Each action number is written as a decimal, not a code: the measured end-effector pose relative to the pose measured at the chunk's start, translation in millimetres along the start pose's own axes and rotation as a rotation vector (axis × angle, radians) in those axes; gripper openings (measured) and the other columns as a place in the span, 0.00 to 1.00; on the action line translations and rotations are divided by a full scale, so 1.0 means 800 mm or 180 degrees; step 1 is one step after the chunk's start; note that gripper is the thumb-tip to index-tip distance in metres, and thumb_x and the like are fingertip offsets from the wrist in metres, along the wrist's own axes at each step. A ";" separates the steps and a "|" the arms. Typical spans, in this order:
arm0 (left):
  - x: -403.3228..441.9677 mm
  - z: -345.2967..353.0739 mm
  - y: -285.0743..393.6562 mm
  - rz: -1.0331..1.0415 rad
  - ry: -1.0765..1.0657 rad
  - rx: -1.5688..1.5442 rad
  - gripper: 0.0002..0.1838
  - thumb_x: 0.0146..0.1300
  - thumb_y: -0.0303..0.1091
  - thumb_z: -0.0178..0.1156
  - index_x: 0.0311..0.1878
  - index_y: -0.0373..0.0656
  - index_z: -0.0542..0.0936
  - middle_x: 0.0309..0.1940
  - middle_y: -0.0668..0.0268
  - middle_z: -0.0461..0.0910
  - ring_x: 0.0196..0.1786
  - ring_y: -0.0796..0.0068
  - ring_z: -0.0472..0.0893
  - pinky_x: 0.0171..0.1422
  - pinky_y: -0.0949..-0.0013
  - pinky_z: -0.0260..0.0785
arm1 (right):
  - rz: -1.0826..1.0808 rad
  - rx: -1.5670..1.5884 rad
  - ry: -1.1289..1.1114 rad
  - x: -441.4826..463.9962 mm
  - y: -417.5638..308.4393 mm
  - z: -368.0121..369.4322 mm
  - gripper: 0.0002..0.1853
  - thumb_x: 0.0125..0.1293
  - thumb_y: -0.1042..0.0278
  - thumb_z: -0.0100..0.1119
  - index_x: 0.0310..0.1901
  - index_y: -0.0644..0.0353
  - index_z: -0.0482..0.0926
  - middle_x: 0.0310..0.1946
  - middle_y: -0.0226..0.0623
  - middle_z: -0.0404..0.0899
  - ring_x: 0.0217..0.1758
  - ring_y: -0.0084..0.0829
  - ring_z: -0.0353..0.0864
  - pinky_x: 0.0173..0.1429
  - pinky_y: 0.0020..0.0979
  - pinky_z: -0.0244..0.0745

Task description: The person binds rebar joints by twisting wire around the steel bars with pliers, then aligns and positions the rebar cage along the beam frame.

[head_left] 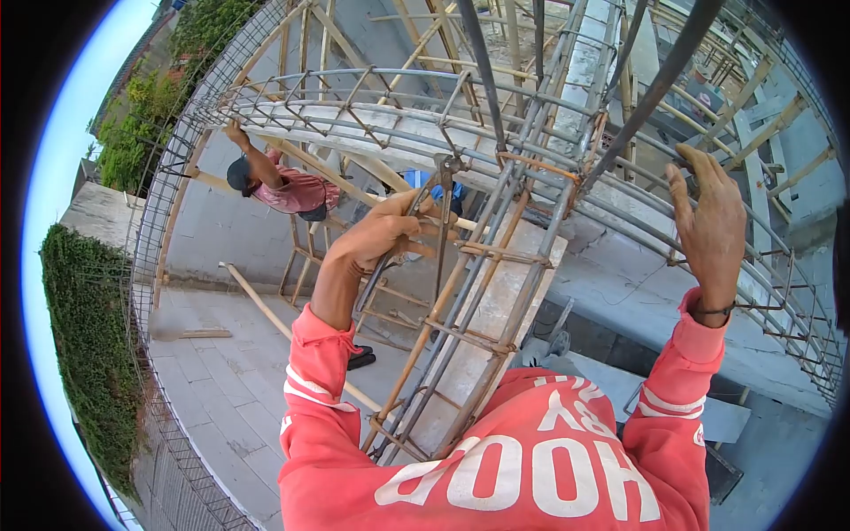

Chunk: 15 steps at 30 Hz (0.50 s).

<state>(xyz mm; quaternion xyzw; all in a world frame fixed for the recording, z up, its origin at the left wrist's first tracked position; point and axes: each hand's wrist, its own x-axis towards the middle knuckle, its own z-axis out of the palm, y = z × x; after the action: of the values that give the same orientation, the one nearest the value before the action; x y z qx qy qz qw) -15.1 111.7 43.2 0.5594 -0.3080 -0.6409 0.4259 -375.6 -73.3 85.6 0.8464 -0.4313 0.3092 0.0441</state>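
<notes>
My left hand (390, 232) is closed around the handles of metal pincers (447, 165). Their jaws point up, close to the rebar crossing, and the two handles stand apart. At the right, my right hand (708, 221) bends its fingers over a steel bar of the curved rebar cage (655, 217), thumb to the left; the fingertips are partly hidden. Between my arms runs a straight rebar cage (478, 301) with square stirrups over a concrete beam top (482, 341). It meets the curved cage at a joint (549, 168) where upright bars rise.
A co-worker in a reddish shirt and dark cap (283, 188) stands lower at the left, one arm raised to the curved formwork. Bamboo poles (266, 301) prop the structure. Thick upright bars (655, 88) jut up in front of me. A block wall (212, 389) stands at lower left.
</notes>
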 end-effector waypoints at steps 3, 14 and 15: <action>-0.005 0.012 0.005 -0.0004 0.0587 0.0955 0.11 0.66 0.23 0.48 0.52 0.38 0.70 0.57 0.54 0.78 0.63 0.60 0.81 0.62 0.55 0.77 | 0.0018 0.0025 0.0001 -0.001 -0.002 0.000 0.17 0.73 0.57 0.61 0.54 0.59 0.83 0.48 0.45 0.85 0.51 0.49 0.83 0.58 0.44 0.74; 0.012 0.001 -0.042 0.1155 0.1034 0.2844 0.22 0.63 0.22 0.47 0.61 0.34 0.67 0.47 0.46 0.79 0.51 0.49 0.80 0.58 0.53 0.71 | 0.0106 -0.0463 -0.0635 0.010 0.000 -0.006 0.30 0.74 0.41 0.57 0.58 0.64 0.80 0.46 0.49 0.84 0.54 0.48 0.81 0.59 0.45 0.70; 0.011 -0.005 -0.045 0.1170 0.0930 0.2773 0.31 0.62 0.19 0.46 0.71 0.38 0.65 0.50 0.52 0.81 0.49 0.60 0.83 0.56 0.59 0.73 | 0.0123 -0.0292 -0.0577 0.009 -0.001 -0.007 0.30 0.74 0.41 0.57 0.58 0.64 0.79 0.46 0.50 0.84 0.54 0.48 0.81 0.59 0.46 0.71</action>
<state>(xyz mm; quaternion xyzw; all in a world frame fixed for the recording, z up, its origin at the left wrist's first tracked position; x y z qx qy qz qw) -18.5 120.0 7.4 0.7059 -0.5779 -0.2818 0.2973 -374.4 -76.0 94.3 0.8595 -0.4635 0.2121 0.0377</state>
